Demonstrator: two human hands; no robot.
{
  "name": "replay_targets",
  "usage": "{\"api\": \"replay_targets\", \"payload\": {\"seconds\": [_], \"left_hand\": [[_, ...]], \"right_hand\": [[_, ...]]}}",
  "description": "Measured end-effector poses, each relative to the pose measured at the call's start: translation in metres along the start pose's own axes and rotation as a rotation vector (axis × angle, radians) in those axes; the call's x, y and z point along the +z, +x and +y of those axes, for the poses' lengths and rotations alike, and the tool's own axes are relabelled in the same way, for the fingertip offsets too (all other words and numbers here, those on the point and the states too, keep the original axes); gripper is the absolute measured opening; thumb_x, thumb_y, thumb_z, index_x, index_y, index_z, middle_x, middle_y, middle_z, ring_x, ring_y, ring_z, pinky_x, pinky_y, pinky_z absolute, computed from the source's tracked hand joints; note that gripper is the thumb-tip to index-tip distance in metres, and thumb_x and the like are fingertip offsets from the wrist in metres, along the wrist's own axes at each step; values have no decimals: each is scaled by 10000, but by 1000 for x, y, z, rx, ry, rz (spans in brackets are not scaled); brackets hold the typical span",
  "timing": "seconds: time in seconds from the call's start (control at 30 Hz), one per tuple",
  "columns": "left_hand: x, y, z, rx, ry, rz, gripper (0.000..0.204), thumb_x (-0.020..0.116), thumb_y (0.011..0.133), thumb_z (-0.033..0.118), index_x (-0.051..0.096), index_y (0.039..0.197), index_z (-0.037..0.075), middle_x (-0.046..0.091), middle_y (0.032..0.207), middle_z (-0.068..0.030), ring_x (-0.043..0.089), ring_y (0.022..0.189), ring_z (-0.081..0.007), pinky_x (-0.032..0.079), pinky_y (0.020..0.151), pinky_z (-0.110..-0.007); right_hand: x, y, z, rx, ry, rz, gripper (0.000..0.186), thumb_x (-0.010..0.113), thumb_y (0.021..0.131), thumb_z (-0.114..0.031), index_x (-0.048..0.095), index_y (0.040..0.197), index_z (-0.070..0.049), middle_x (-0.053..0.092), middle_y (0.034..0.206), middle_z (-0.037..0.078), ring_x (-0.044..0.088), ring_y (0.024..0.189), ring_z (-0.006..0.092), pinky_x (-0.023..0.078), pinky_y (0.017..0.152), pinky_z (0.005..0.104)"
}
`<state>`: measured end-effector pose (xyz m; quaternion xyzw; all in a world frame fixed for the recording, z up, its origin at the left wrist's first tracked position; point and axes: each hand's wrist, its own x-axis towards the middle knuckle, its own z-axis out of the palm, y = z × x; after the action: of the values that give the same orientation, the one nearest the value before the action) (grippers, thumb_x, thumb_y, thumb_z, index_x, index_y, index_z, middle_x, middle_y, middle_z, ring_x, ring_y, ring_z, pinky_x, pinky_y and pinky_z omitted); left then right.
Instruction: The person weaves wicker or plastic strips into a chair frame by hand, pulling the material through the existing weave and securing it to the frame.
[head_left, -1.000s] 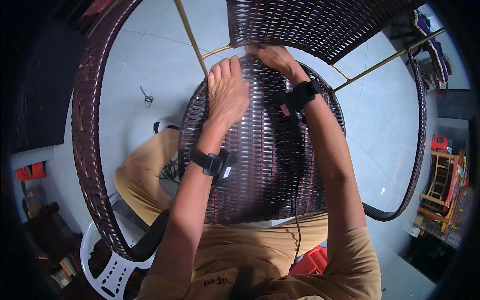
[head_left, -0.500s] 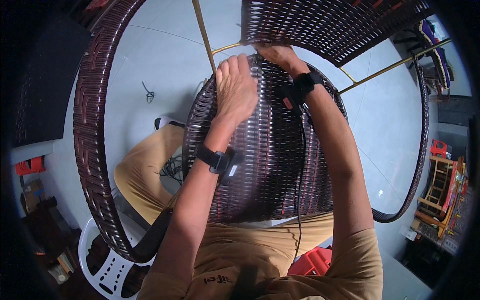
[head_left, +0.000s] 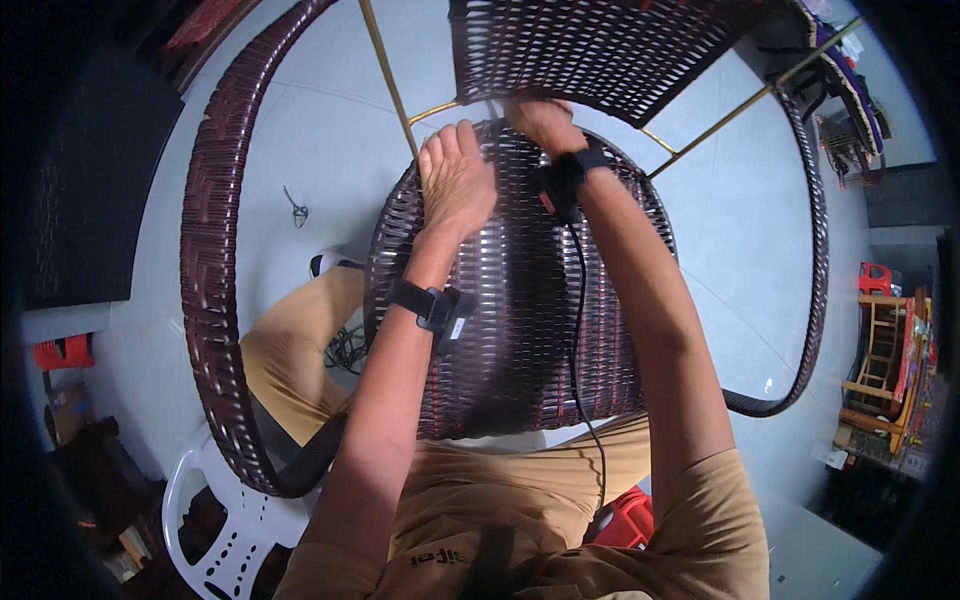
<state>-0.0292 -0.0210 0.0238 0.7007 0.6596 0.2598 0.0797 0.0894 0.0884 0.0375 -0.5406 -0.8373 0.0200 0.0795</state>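
Note:
A dark brown woven chair seat fills the middle, below a woven back panel joined by gold metal rods. My left hand lies on the seat's upper left, fingers stretched toward its rim. My right hand is at the seat's back rim, just under the panel's lower edge, with curled fingers; what they hold is hidden. Both wrists wear black strapped devices, and a black cable runs down the seat from the right one.
Woven hoop arms curve round both sides. A white plastic seat is at lower left and a red stool at the bottom. Wooden chairs stand at far right. Coiled cables lie beside my bent leg on the tiled floor.
The chair's arms and back have shifted slightly in view, the left arm rightward. Both hands stay at the back of the seat, moving only slightly.

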Motion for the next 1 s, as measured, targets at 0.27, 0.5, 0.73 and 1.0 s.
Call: {"api": "replay_targets", "payload": {"seconds": [0.27, 0.5, 0.73, 1.0], "left_hand": [[4, 2, 3, -2, -1, -3, 549, 527, 789, 154, 308, 1249, -50, 395, 1174, -180, 319, 1167, -304, 173, 1035, -414], [-69, -45, 36, -99, -495, 30, 573, 500, 822, 108, 244, 1316, -28, 289, 1313, -202, 301, 1227, -346, 248, 1031, -400], [-208, -178, 55, -34, -889, 115, 323, 409, 888, 108, 483, 1140, -81, 564, 1071, -196, 572, 979, -256, 421, 887, -355], [-253, -244, -7, -147, -604, 697, 339, 407, 917, 167, 449, 1146, -79, 532, 1091, -196, 565, 965, -260, 440, 896, -369]], "right_hand": [[-70, -183, 7, 121, 116, 54, 361, 582, 807, -194, 523, 1114, -13, 532, 926, 143, 535, 846, 302, 444, 737, 390], [-22, -193, 29, 5, 120, 315, 249, 566, 754, -74, 445, 962, -10, 469, 903, 195, 474, 848, 369, 414, 723, 420], [-94, -263, 1, 396, 795, 425, 163, 488, 877, -154, 542, 901, -2, 565, 787, 126, 502, 669, 207, 418, 619, 319], [-198, -431, 8, 800, 542, 922, 194, 625, 820, -144, 617, 955, -5, 583, 799, 12, 368, 486, 15, 259, 406, 171]]}}
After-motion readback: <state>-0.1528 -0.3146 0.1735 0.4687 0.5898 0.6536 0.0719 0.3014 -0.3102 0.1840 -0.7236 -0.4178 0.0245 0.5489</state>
